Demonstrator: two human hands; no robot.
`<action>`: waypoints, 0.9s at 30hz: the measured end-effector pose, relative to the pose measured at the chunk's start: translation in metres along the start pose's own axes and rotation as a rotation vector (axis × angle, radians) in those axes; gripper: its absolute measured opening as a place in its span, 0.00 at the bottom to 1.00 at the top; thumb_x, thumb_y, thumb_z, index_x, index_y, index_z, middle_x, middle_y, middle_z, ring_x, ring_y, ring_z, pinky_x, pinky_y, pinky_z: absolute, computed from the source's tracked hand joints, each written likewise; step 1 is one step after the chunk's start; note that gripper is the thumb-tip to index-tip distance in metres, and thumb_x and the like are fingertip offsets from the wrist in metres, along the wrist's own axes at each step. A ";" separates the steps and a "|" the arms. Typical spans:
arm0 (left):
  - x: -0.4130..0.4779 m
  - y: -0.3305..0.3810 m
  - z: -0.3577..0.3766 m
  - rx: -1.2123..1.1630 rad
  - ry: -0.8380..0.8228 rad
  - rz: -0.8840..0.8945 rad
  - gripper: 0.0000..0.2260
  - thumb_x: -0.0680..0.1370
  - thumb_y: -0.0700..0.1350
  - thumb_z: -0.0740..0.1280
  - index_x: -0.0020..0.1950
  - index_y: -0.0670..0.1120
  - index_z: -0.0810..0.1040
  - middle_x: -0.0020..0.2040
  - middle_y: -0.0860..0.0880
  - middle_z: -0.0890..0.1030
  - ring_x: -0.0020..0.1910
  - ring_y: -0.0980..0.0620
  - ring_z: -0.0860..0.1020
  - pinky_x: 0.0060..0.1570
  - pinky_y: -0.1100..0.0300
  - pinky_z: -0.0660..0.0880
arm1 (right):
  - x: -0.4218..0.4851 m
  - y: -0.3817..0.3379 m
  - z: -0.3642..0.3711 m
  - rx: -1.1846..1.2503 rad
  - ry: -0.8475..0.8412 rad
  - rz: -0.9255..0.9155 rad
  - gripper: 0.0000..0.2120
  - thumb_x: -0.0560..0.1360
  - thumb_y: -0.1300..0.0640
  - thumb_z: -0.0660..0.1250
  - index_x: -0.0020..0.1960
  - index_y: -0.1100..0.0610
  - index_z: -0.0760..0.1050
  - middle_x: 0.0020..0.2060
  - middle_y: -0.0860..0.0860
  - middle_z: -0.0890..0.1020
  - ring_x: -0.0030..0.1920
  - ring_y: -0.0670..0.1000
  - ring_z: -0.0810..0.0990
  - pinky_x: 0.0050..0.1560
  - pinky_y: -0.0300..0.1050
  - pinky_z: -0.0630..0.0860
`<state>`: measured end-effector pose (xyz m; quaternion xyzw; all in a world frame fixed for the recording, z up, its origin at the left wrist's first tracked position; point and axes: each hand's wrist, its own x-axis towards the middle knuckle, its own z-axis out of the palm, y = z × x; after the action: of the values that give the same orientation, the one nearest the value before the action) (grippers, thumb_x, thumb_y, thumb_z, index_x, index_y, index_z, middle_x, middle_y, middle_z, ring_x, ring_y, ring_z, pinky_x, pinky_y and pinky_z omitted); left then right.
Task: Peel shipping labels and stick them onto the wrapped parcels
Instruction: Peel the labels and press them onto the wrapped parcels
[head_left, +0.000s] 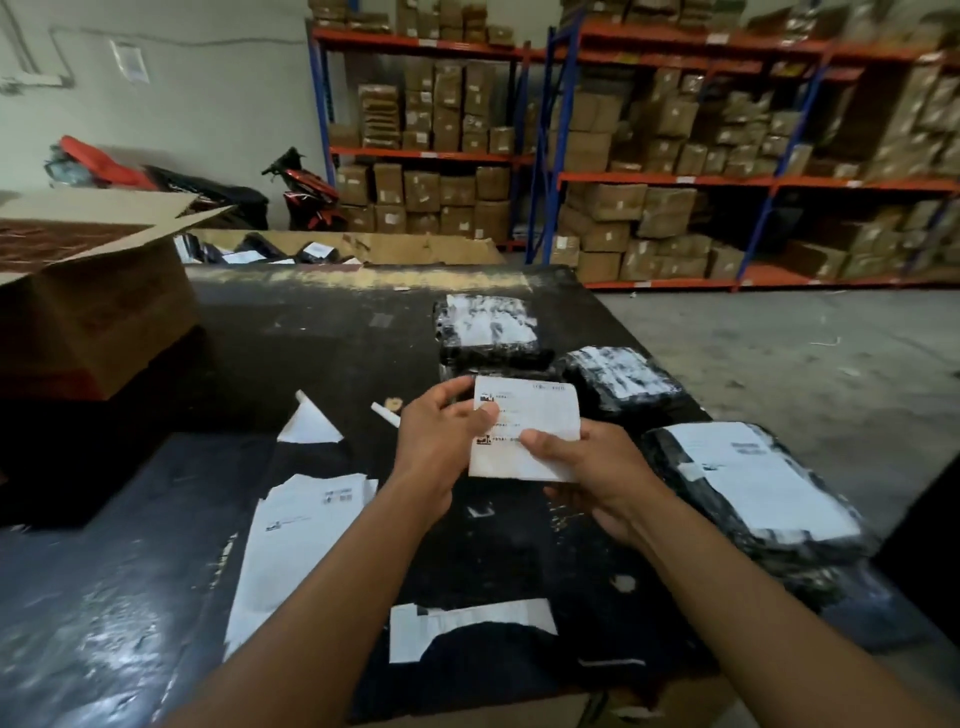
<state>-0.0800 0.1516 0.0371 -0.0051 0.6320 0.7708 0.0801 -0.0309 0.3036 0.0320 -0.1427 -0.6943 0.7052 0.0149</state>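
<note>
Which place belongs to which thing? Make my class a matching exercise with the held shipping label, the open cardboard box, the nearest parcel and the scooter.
1 shipping label
2 cardboard box
3 nearest parcel
4 scooter

A far left, flaps open
B back wall, beside the shelves
C between left hand and right hand
D right edge of the table

Pairs: 1-C, 2-A, 3-D, 4-B

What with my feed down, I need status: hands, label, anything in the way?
Left hand and right hand both pinching one shipping label, held above the black table. Not yet stuck. Wrapped parcels lie just beyond and right; nothing between.
</note>
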 end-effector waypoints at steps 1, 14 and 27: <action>0.003 0.000 0.006 -0.005 -0.023 -0.003 0.23 0.76 0.37 0.71 0.70 0.43 0.71 0.53 0.45 0.85 0.47 0.47 0.85 0.47 0.46 0.82 | 0.005 -0.002 -0.006 0.008 0.021 -0.010 0.12 0.71 0.56 0.76 0.54 0.56 0.82 0.44 0.50 0.87 0.46 0.53 0.86 0.38 0.45 0.79; 0.015 -0.006 0.034 0.134 -0.177 -0.107 0.06 0.78 0.40 0.68 0.51 0.40 0.82 0.43 0.45 0.85 0.37 0.53 0.81 0.37 0.61 0.78 | 0.048 -0.042 -0.068 0.103 0.002 -0.068 0.09 0.74 0.60 0.73 0.54 0.55 0.80 0.49 0.53 0.86 0.49 0.53 0.82 0.39 0.45 0.77; 0.010 -0.001 0.037 0.145 -0.134 -0.046 0.04 0.78 0.37 0.66 0.46 0.42 0.80 0.39 0.45 0.84 0.33 0.55 0.79 0.32 0.63 0.76 | 0.059 -0.038 -0.062 0.137 -0.074 -0.021 0.08 0.74 0.59 0.73 0.53 0.55 0.80 0.48 0.52 0.87 0.48 0.52 0.82 0.39 0.44 0.77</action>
<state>-0.0866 0.1895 0.0430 0.0378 0.6792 0.7196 0.1398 -0.0803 0.3779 0.0593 -0.1080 -0.6458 0.7558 0.0065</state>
